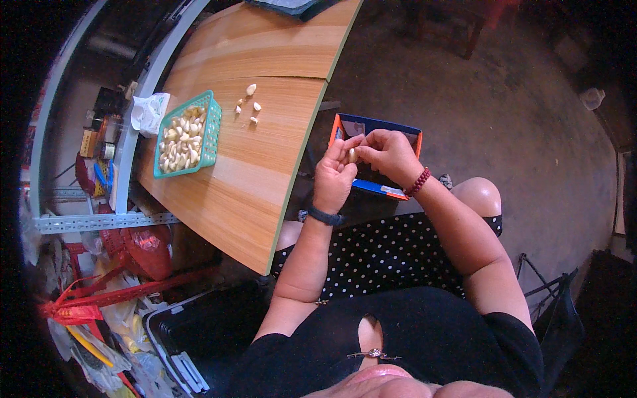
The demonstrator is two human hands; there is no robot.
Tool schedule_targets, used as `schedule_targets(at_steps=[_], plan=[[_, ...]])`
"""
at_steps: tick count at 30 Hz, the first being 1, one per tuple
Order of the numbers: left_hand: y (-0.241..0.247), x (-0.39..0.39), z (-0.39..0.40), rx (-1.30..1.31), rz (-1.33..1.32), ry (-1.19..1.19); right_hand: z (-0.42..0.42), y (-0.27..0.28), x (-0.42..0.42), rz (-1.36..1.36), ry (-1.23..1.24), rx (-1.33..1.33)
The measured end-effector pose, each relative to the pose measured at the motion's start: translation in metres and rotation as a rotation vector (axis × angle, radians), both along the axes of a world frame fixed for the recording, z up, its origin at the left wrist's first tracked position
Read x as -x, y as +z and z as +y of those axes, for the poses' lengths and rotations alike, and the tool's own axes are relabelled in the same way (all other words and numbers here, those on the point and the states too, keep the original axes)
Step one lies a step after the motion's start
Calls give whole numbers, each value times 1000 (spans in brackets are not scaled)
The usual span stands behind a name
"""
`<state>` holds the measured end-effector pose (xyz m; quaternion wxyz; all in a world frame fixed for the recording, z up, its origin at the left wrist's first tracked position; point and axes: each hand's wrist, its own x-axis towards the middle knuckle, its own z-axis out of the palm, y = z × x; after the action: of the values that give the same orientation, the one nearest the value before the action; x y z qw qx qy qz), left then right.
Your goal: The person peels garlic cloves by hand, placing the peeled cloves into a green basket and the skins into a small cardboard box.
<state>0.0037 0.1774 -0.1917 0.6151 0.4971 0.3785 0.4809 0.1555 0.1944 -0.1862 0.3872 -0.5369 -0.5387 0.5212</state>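
Note:
A garlic clove is pinched between my two hands, over an open blue and orange cardboard box. My left hand grips the clove with its fingers. My right hand touches the clove's right side with thumb and fingertips. On the wooden table to the left stands a green plastic basket heaped with garlic cloves. Several loose cloves lie on the table to the right of the basket. The inside of the box is dark and partly hidden by my hands.
The wooden table has its edge just left of my left hand. A white plastic packet sits beyond the basket, beside a metal shelf rack. A dark object lies at the table's far end. A black bin stands at lower left.

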Motion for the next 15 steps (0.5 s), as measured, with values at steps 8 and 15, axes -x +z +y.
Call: schedule_targets(at_steps=[8, 15], plan=[[-3, 2, 0, 13, -70, 40, 0, 7, -2, 63, 22, 60], [0, 4, 0, 90, -162, 78, 0, 22, -10, 96, 15, 160]])
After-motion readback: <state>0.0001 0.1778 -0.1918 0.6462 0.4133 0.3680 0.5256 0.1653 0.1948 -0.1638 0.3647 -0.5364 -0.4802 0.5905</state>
